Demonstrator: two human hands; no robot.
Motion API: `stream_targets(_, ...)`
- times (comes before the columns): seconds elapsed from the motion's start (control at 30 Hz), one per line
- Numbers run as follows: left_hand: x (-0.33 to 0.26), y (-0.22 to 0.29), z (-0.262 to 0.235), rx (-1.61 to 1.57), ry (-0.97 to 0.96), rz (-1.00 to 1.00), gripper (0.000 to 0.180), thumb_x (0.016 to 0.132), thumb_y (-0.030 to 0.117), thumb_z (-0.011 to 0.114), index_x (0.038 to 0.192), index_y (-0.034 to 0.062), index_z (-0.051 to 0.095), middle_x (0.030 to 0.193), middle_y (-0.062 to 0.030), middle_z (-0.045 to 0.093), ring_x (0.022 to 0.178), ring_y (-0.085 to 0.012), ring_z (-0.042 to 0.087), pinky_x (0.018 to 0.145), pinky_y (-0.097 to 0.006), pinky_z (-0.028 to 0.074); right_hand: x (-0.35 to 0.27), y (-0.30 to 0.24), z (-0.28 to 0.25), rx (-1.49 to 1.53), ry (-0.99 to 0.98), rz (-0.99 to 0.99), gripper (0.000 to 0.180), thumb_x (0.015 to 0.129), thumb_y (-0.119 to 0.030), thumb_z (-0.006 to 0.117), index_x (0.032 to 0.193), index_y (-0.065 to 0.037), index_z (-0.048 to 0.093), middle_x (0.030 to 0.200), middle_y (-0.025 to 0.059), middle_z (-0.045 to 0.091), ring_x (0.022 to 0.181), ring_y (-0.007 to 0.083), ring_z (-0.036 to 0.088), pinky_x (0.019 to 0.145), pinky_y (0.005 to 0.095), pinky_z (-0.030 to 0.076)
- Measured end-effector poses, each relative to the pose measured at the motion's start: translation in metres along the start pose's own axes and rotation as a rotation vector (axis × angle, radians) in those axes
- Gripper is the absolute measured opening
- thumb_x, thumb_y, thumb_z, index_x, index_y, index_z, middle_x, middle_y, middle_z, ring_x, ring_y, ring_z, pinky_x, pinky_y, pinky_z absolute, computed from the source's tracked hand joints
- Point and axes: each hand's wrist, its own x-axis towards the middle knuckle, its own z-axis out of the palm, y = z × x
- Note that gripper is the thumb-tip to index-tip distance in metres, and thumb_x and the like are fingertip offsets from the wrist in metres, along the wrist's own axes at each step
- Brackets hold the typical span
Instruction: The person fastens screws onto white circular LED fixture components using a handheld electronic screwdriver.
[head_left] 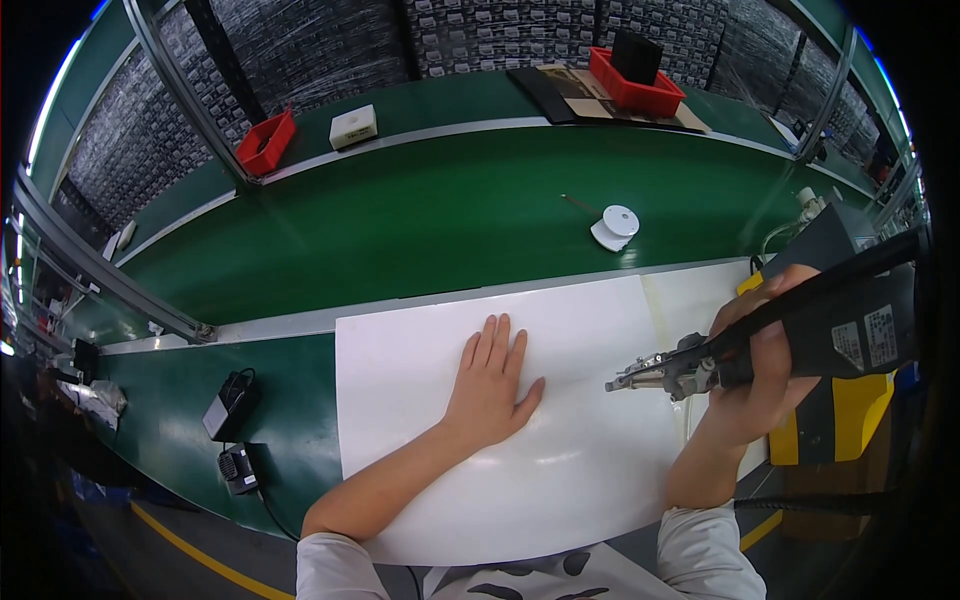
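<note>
My left hand (490, 385) lies flat, fingers together, on a large white sheet (420, 400) spread over the near part of the green bench. To its right, my right hand (755, 365) grips a black pistol-shaped power tool (830, 320) with a metal nozzle (640, 377) pointing left, just above the sheet's right side. The nozzle tip hovers a short way right of my left hand's thumb. A black and yellow body hangs under the tool at the right edge.
A green conveyor belt (430, 220) runs behind the sheet, carrying a small white round part (615, 227). Red bins (266, 142) (635, 88) and a white box (353, 127) sit on the far shelf. Black adapters with cables (232, 405) lie left of the sheet.
</note>
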Motion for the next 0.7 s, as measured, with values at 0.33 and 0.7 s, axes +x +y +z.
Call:
stream_targets(0.33,-0.001,0.0011,-0.0009,-0.003,-0.01,-0.008,0.065,0.093,0.034,0.059,0.14,-0.0077,0.044,0.15,-0.0343,0.032,0.143,-0.0475,0.027,0.115,-0.054,0.024,-0.0012,-0.003,-0.0003,-0.004,-0.01,0.042,0.035,0.086,-0.012,0.057,0.113,0.008,0.047,0.101,0.0145,0.052,0.058,0.0133,0.058,0.049,0.0238,0.047)
stream_targets(0.7,-0.0017,-0.0005,0.0,-0.001,-0.015,-0.009,0.065,0.093,0.034,0.059,0.14,-0.0078,0.044,0.15,-0.0342,0.032,0.143,-0.0475,0.027,0.115,-0.054,0.024,-0.0017,-0.0022,0.001,-0.01,-0.004,0.02,0.036,0.086,-0.014,0.058,0.113,0.007,0.047,0.091,0.0124,0.054,0.056,0.0126,0.056,0.049,0.023,0.046)
